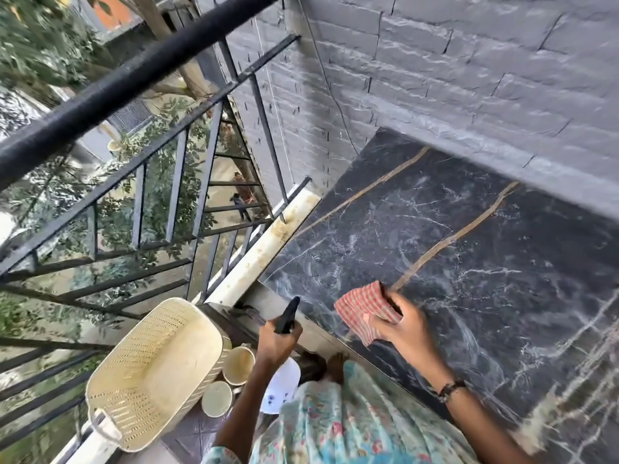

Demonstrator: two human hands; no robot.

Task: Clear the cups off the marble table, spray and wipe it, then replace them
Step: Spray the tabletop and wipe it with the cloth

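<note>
The black marble table (452, 229) with white veins and two tan seams fills the right half of the view and carries no cups. My right hand (400, 321) grips a red checked cloth (363, 306) over the table's near left edge. My left hand (276, 339) holds a spray bottle by its black trigger head (287, 314), just left of the table edge; the white bottle body (283, 386) hangs below my wrist. Two cream cups (238, 365) (217, 398) stand on the floor beside the table.
A cream perforated plastic basket (150, 373) sits on the floor to the left of the cups. A black metal balcony railing (134, 182) runs along the left, above a drop to trees. A grey stone-brick wall (469, 78) backs the table.
</note>
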